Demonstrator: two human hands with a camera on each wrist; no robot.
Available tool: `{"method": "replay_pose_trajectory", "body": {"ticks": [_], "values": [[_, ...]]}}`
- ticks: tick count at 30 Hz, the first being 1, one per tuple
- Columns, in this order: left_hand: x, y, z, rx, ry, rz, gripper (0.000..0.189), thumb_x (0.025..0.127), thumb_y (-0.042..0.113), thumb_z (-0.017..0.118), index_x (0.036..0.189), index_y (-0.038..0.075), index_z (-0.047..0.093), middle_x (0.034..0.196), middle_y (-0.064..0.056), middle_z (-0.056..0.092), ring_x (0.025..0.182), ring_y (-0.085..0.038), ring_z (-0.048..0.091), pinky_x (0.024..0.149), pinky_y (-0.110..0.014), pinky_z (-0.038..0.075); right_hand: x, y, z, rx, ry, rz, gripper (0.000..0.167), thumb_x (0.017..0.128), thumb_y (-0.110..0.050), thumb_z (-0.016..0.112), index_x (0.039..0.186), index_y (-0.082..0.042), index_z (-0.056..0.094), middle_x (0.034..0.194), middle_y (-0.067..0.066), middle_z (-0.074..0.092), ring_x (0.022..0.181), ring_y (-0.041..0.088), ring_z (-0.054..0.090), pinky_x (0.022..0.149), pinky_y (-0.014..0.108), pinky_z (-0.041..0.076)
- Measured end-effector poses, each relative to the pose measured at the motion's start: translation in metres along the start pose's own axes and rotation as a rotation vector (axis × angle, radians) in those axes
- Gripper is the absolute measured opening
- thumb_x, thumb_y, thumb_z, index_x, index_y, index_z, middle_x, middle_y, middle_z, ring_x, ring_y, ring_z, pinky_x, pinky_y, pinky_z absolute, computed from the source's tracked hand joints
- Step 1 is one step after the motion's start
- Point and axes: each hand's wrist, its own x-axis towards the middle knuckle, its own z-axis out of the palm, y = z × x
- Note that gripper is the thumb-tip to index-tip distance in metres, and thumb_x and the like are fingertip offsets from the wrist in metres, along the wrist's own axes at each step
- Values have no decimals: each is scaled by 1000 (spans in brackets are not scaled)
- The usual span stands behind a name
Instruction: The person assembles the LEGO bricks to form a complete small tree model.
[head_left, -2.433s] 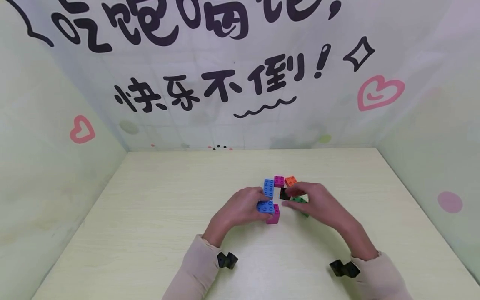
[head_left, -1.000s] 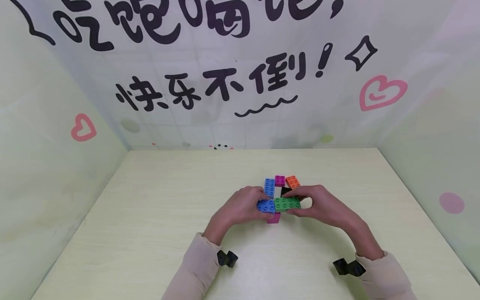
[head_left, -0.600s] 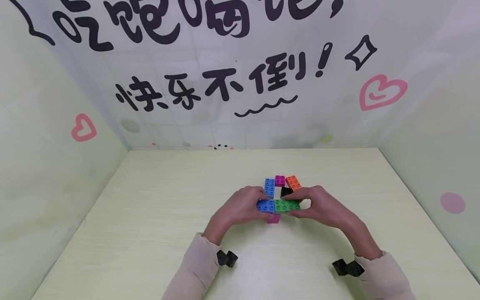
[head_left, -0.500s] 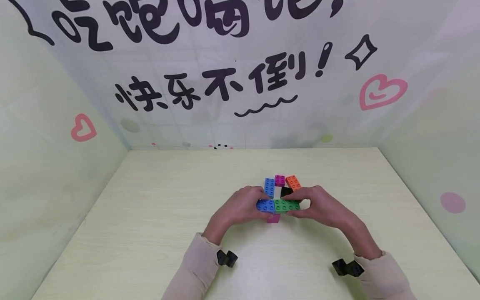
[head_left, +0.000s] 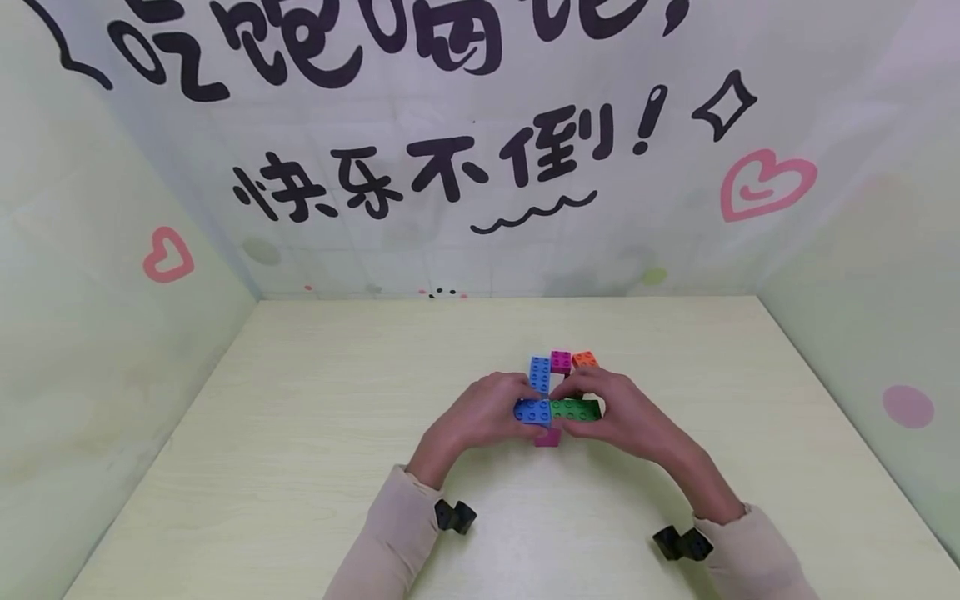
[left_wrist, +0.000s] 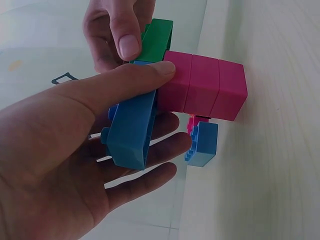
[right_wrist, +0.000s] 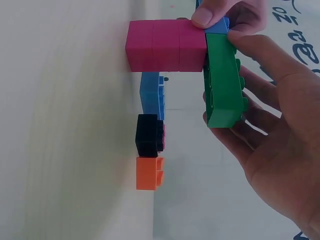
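A stack of three magenta blocks (left_wrist: 202, 85) stands on the table, with a blue toy brick (head_left: 532, 412) and a green toy brick (head_left: 577, 410) lying end to end across its top. My left hand (head_left: 483, 414) grips the blue brick, its thumb reaching onto the top magenta block in the left wrist view. Thumb and index finger of my right hand (head_left: 630, 412) pinch the green brick near the end that meets the blue one. Both bricks jut out past the stack, as the right wrist view shows.
Behind the stack on the pale table (head_left: 315, 433) lie another blue brick (head_left: 539, 374), a small magenta brick (head_left: 560, 361), an orange brick (head_left: 585, 359) and a black brick (right_wrist: 147, 136). A printed cloth wall (head_left: 450, 258) rises at the table's back edge.
The right hand brought the green brick from the table's right onto the stack, beside the blue one. It has since slid its fingers left along the green brick. The left hand stays put.
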Motion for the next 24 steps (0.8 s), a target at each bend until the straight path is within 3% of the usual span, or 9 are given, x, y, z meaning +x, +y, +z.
{"method": "replay_pose_trajectory", "body": {"ticks": [14,24], "values": [[-1,2,-1,9,-10,-21,45,80,41,81,116,13,73,102,4,62,85,-9,54,73,-21,46,0,4,4,29,19,-39,29,81,-15,82,108,-17,70,101,-7,65,94,12,62,80,31,53],[-2,2,-1,13,-5,-10,46,80,42,80,116,14,73,102,3,63,84,-9,54,72,-21,46,0,0,2,82,-4,-1,29,83,-19,80,109,-15,69,104,-4,65,97,15,62,83,34,53]]}}
